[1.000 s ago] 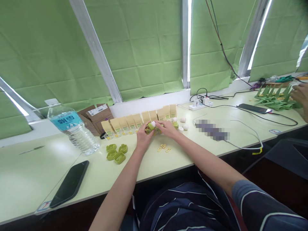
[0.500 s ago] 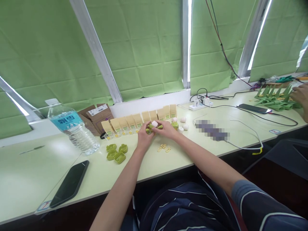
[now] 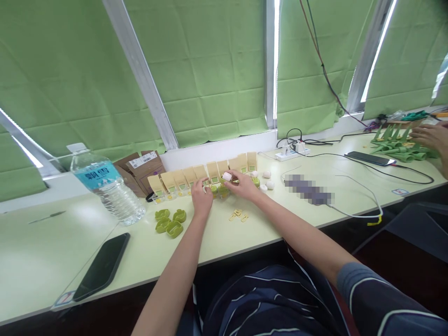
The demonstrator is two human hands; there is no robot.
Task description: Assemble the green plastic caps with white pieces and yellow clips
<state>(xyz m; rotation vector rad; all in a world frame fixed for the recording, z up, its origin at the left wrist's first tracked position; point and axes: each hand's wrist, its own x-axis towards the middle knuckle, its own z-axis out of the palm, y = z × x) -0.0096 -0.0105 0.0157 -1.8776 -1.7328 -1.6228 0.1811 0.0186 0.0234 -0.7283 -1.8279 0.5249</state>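
Between the thumb and fingers of my right hand (image 3: 242,185) is a small rounded pale-pink piece (image 3: 227,177) with some green at its side. My left hand (image 3: 202,198) is apart from it to the left, fingers spread, close to small green pieces (image 3: 222,190) on the table; whether it touches one is unclear. Behind the hands stands a row of cream cards in clear holders (image 3: 184,179). Several green moulded pieces (image 3: 170,223) lie left of my left forearm. Small yellow rings (image 3: 238,215) lie below my right hand. White and pale-pink rounded pieces (image 3: 269,185) sit to its right.
A water bottle (image 3: 108,186), a cardboard box (image 3: 140,172) and a black phone (image 3: 102,266) are on the left. To the right are a power strip (image 3: 292,153), cables, another phone (image 3: 369,158) and green rolled pieces (image 3: 402,148) beside another person's hand (image 3: 432,137).
My left hand has come away from the piece and moved left, its fingers opening. The right hand keeps the pale-pink piece, shifted slightly right. The other person's hand has moved left.
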